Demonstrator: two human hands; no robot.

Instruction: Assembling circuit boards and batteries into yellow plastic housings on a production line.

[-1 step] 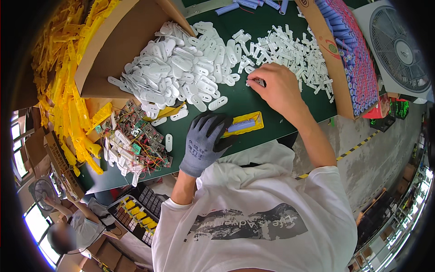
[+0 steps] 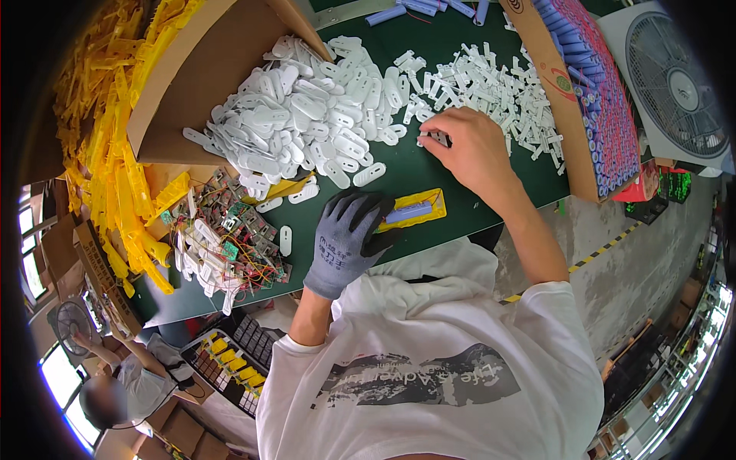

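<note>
Left hand (image 2: 349, 238), in a grey knit glove with dark fingertips, lies flat on the green desk (image 2: 460, 199), fingers spread and pressing down on the near end of a yellow tray (image 2: 418, 211) that carries a pale blue cylindrical cell (image 2: 409, 211). Right hand (image 2: 468, 149), bare, sits further out at the edge of a scatter of small white plastic clips (image 2: 491, 84), fingers curled together and pinching one small clip (image 2: 435, 139) between thumb and fingertips. To the left of that, a big heap of white oval plates (image 2: 307, 115) spills out of an open brown cardboard box (image 2: 207, 77). Nearer the body on the left, a tangle of small green circuit boards with coloured wires (image 2: 230, 238). Far left, a pile of yellow plastic strips (image 2: 115, 130). On the right, a long cardboard box (image 2: 571, 100) packed with blue-and-pink cells standing on end, a round red-and-green label on its side wall. Beyond it, a white floor fan (image 2: 675, 84). Loose blue cells (image 2: 429, 9) lie at the desk's far edge.
</note>
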